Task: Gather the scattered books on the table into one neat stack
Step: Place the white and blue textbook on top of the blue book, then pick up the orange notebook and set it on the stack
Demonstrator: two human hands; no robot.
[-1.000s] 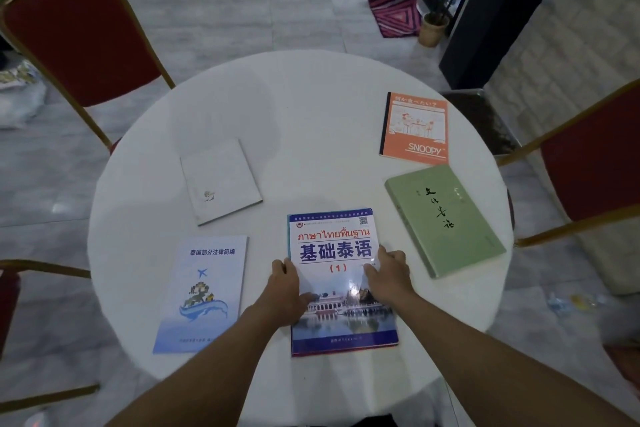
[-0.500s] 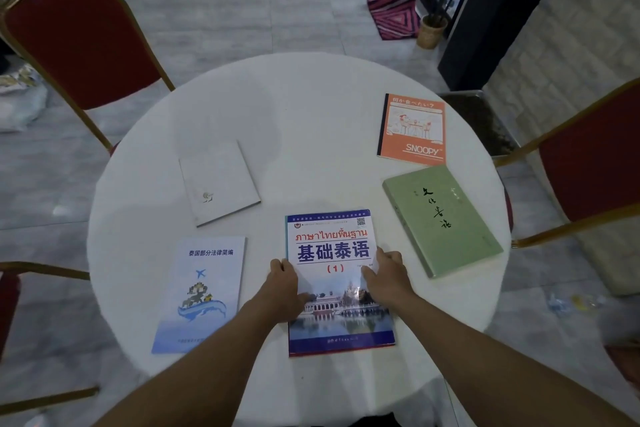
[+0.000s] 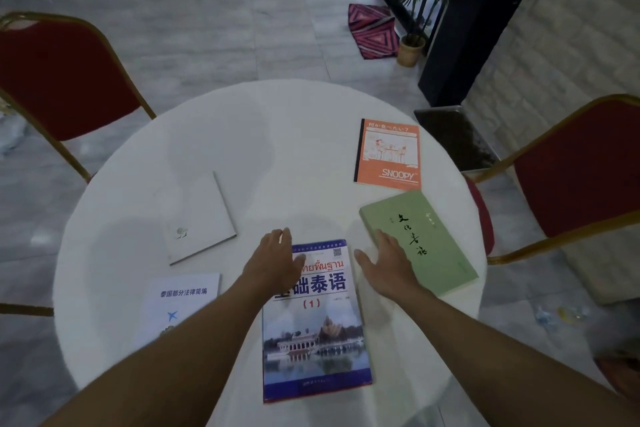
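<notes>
Glossy rectangular textbook [image 3: 315,322] on round white table [image 3: 242,135], left hand [image 3: 275,255] grip open, right hand [image 3: 388,262] grip open

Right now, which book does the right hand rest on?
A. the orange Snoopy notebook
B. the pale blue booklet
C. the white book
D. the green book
D: the right hand lies open, its fingers over the near corner of the green book.

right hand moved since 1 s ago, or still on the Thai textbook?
Yes. The right hand has left the Thai textbook and shifted right and away, now open on the near-left corner of the green book, which lies unmoved below the orange Snoopy notebook.
</notes>
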